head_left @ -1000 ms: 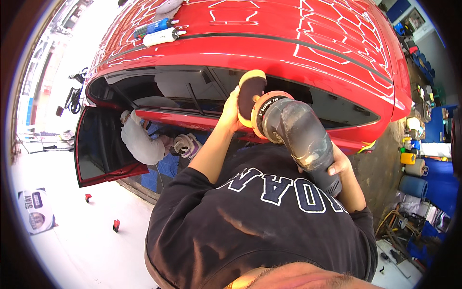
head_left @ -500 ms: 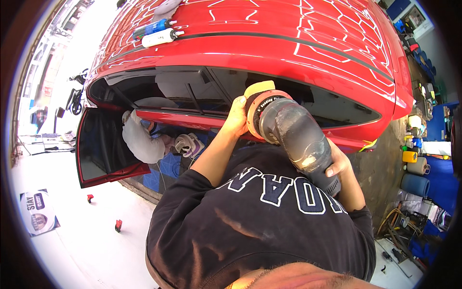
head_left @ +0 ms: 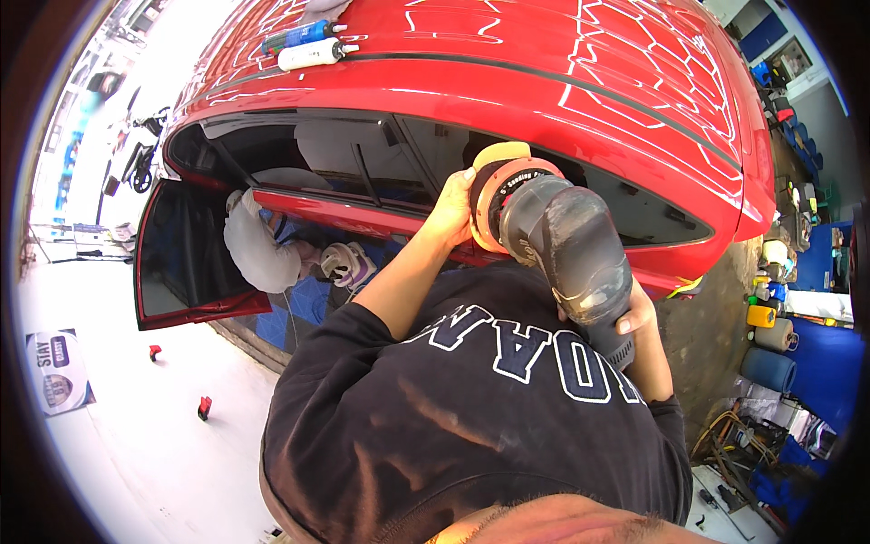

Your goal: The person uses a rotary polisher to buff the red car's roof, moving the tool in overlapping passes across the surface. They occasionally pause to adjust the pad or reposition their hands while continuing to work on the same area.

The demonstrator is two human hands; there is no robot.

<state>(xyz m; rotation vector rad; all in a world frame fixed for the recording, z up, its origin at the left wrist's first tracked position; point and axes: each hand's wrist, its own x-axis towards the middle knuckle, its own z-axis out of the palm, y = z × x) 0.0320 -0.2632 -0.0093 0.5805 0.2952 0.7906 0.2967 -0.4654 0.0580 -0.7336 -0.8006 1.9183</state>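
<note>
A black power polisher with a scuffed body is tilted in front of my chest, its orange backing plate toward the car. My right hand wraps round its rear end, the thumb on top. At the front a yellow foam pad stands at the plate, and a dark band shows between them. My left hand grips the pad's left edge, fingers partly hidden. I cannot tell whether the pad is fixed to the plate. Just beyond is the red car with its dark side windows.
Blue and white bottles lie on the car roof. On the left a car door stands open, and a person in a light top bends beside it. Small red objects are on the white floor. Containers line the right side.
Both hands and the polisher have shifted slightly right in view. The yellow pad's top now stands farther from the orange plate, with more of the dark band showing.
</note>
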